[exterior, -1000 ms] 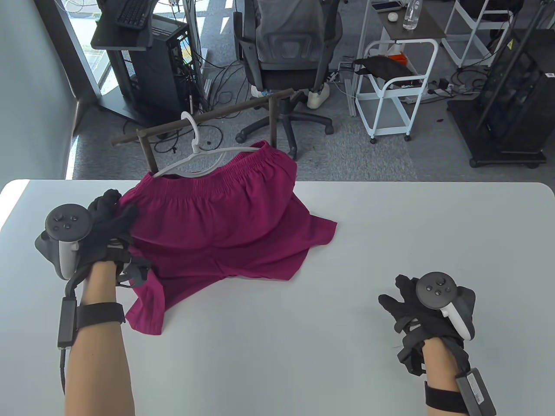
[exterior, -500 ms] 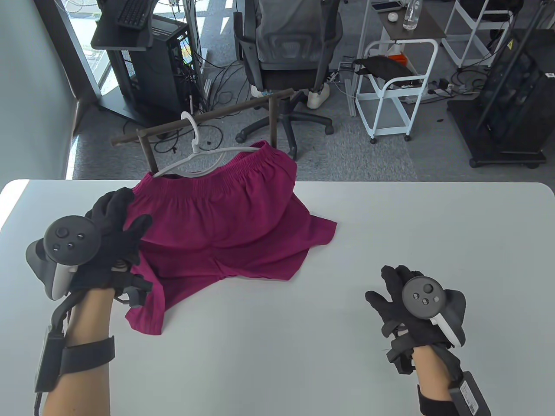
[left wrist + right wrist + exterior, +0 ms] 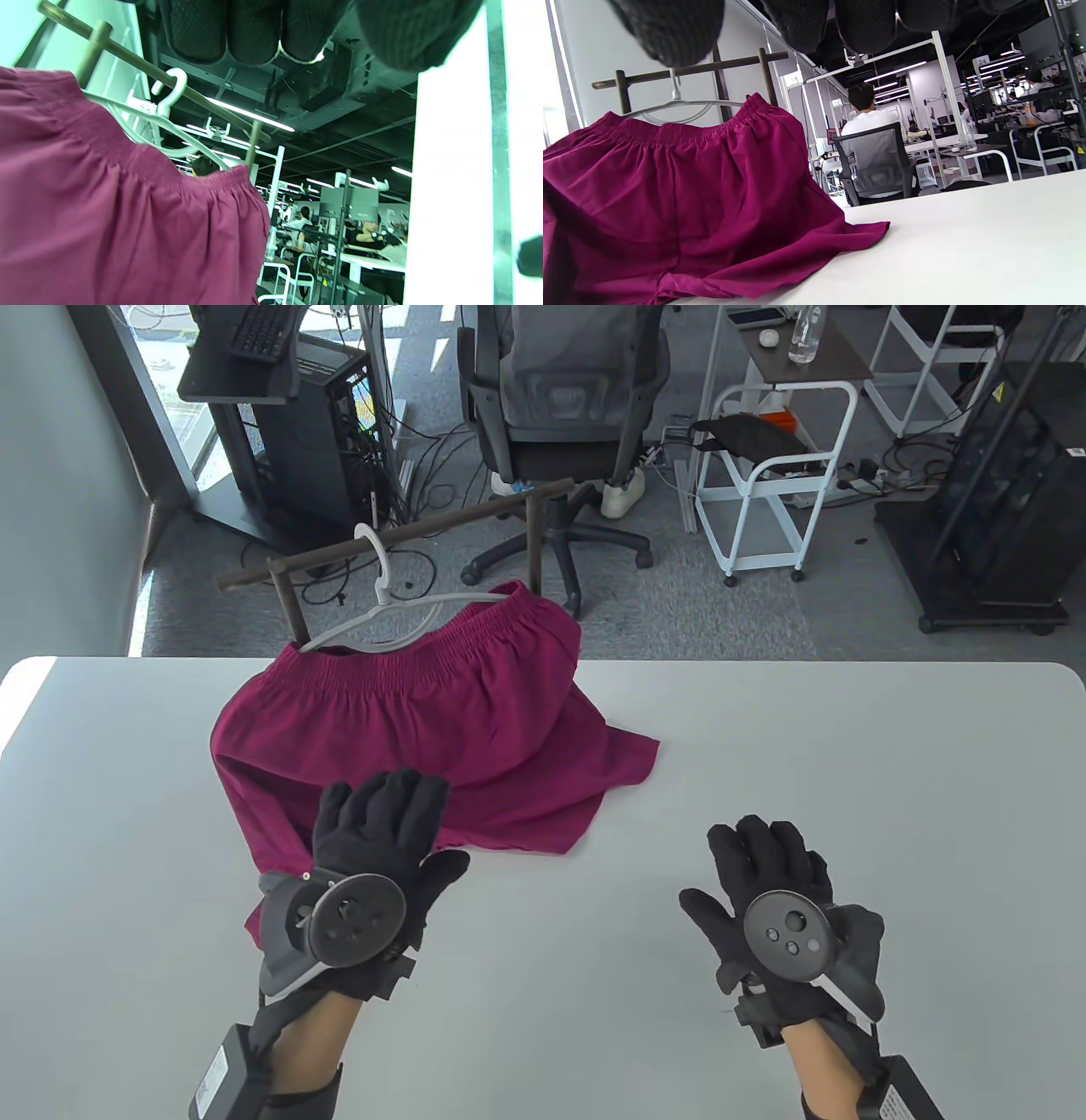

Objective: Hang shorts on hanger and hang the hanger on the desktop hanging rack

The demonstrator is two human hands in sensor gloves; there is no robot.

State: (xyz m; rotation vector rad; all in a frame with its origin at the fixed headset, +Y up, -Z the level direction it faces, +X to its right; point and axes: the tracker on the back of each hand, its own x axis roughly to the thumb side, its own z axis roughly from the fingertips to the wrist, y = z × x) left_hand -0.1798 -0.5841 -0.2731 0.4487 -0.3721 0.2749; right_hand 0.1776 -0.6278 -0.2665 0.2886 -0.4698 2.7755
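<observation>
Black-gloved and loosely spread, my left hand (image 3: 373,848) lies over the near hem of the shorts (image 3: 424,729), which stretch away to the hanger (image 3: 399,615) hooked on the rack (image 3: 382,543), while my right hand (image 3: 776,891) rests open well aside.

1. Beyond the far edge of the white table (image 3: 764,746) we see a black mesh office chair (image 3: 564,398) with a person (image 3: 867,123) seated in it, facing away.
2. Right of it stands a white wheeled cart (image 3: 776,475), a clear bottle (image 3: 806,335) on its dark top.
3. Near the room's far left corner we see a black computer tower (image 3: 327,432) amid cables.
</observation>
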